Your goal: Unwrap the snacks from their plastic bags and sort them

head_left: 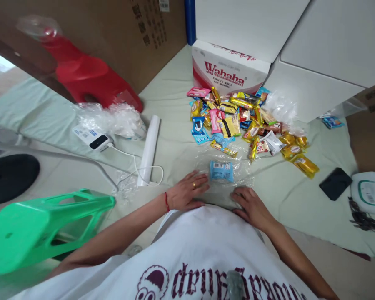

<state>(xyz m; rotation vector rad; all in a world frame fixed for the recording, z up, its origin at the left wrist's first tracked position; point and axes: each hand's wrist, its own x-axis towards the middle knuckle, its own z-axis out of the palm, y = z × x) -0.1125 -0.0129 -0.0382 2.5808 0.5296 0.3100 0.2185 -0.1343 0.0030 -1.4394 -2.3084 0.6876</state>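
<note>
A light-blue packet with a barcode lies on a clear plastic bag spread flat on the pale green sheet. My left hand, with a ring and a red wrist cord, rests at the bag's left near corner, fingers stretched out and holding nothing. At the near right corner is my right hand, its fingers slightly bent and apart over the plastic. Neither hand touches the packet. Beyond the bag is a heap of small wrapped snacks in yellow, pink, blue and brown wrappers.
A Wahaba-labelled carton stands behind the heap. On the left are a white roll, a white device with a cable, a red jug and a green stool. A black phone-like slab lies right.
</note>
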